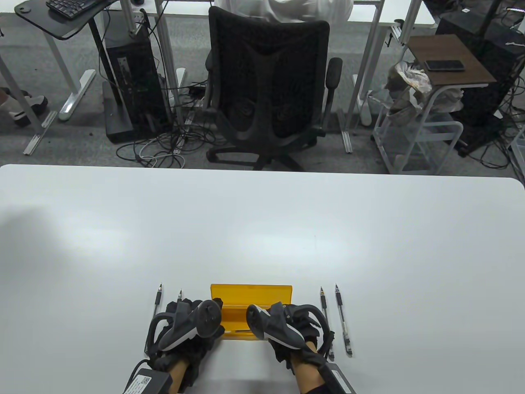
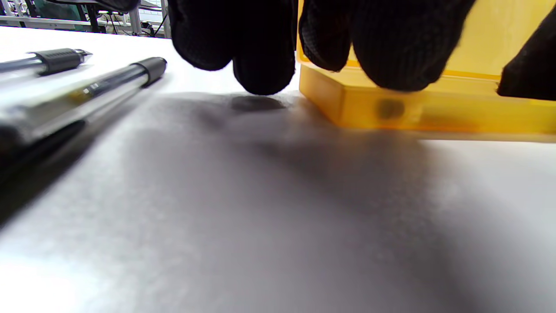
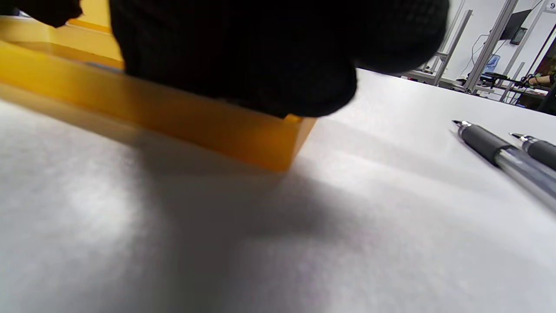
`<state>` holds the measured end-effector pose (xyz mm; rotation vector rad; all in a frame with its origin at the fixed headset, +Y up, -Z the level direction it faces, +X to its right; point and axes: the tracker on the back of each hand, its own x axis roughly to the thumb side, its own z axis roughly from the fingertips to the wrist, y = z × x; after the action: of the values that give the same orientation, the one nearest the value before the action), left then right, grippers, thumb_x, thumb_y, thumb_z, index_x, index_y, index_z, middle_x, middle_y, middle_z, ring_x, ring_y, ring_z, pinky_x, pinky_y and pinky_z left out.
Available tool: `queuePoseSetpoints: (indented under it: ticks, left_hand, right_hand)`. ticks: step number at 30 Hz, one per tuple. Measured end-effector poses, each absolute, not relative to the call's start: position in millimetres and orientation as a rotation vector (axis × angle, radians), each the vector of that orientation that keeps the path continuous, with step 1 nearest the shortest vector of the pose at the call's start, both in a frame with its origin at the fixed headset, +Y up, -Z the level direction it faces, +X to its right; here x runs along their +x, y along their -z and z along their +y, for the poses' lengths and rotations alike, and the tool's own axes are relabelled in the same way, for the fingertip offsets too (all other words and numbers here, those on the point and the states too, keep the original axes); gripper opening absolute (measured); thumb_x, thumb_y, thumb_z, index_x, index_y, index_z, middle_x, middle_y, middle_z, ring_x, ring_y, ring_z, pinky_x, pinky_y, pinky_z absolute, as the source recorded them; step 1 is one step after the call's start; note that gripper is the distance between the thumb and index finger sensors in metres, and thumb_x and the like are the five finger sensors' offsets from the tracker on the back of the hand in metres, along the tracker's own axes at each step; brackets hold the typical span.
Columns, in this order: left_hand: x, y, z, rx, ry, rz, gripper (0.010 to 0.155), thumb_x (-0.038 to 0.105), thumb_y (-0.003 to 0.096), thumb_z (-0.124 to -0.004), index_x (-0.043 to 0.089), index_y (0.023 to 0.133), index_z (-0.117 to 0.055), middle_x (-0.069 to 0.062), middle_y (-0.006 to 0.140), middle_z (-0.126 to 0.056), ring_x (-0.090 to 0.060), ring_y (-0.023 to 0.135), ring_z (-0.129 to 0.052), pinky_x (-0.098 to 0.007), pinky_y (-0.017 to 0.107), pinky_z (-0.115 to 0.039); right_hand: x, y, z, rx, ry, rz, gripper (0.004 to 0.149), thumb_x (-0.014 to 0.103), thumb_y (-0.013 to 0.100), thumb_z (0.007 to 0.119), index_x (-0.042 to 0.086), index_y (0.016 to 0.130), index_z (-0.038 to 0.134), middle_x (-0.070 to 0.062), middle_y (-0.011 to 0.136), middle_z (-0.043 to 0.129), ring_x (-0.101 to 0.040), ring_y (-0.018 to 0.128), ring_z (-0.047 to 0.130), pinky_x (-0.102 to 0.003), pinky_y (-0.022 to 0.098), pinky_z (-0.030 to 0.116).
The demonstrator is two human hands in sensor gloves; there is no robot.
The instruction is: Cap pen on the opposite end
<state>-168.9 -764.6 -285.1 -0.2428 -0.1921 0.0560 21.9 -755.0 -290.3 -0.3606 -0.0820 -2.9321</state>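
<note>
While both hands rest on yellow case, pens flanking

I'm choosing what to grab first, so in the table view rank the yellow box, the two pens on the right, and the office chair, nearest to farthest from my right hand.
From the right hand:
1. Yellow box, touching its left side.
2. Inner right pen, just right.
3. Outer right pen, farther right.
4. Office chair, beyond the table's far edge.

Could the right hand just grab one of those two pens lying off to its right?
Probably yes. The two pens lie bare on the table just beside the right hand, with nothing between them. That hand's fingers rest at the yellow box right now.
</note>
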Motion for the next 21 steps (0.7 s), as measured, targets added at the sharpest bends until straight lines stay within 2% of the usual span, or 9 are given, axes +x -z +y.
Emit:
queuePoseSetpoints:
  ticks: [3, 6, 11, 16, 21]
  left_hand:
    - [-170, 285, -765, -0.249, -0.064, -0.186, 0.069, 0.045, 0.0489, -0.081, 0.026, 0.111, -0.059, -0.020, 0.103, -0.074, -0.044, 0.093, -0.063, -0.077, 0.070, -0.038]
    - [-170, 285, -765, -0.248, -0.065, -0.183, 0.069, 0.045, 0.0487, -0.081, 0.026, 0.111, -0.059, -0.020, 0.103, -0.074, -0.044, 0.093, -0.063, -0.076, 0.070, -0.038]
    - [-171, 286, -764, -0.248, -0.066, -0.181, 0.069, 0.046, 0.0483, -0.082, 0.027, 0.110, -0.059, -0.020, 0.103, -0.074, -0.044, 0.093, -0.063, -0.076, 0.070, -0.038]
    - [-171, 286, -765, -0.241, -0.067, -0.181, 0.069, 0.046, 0.0482, -0.082, 0.027, 0.110, -0.060, -0.020, 0.103, -0.074, -0.044, 0.093, -0.063, -0.076, 0.070, -0.038]
    - [-171, 284, -766, -0.215, -0.085, -0.193, 0.068, 0.045, 0.0482, -0.083, 0.026, 0.110, -0.061, -0.017, 0.102, -0.075, -0.043, 0.093, -0.065, -0.076, 0.071, -0.038]
  right_hand:
    - [21, 290, -758, -0.332, 2.911, -0.010, 0.042, 0.035, 0.038, 0.081, 0.025, 0.078, 0.091, -0.003, 0.072, 0.099, -0.014, 0.036, 0.099, -0.036, 0.033, 0.086]
    - [19, 289, -760, -0.339, 2.871, 0.019, 0.043, 0.035, 0.035, 0.088, 0.026, 0.077, 0.090, -0.003, 0.072, 0.099, -0.013, 0.036, 0.099, -0.035, 0.033, 0.086]
    - [19, 293, -761, -0.313, 2.910, -0.013, 0.041, 0.035, 0.035, 0.089, 0.026, 0.075, 0.092, -0.003, 0.071, 0.099, -0.013, 0.036, 0.099, -0.035, 0.033, 0.086]
    - [29, 295, -757, -0.279, 2.946, -0.099, 0.041, 0.034, 0.038, 0.081, 0.028, 0.078, 0.090, -0.001, 0.075, 0.097, -0.013, 0.040, 0.098, -0.035, 0.036, 0.085]
    - [51, 292, -727, -0.224, 3.197, 0.016, 0.042, 0.034, 0.039, 0.079, 0.027, 0.080, 0.089, -0.003, 0.074, 0.097, -0.013, 0.039, 0.098, -0.034, 0.034, 0.085]
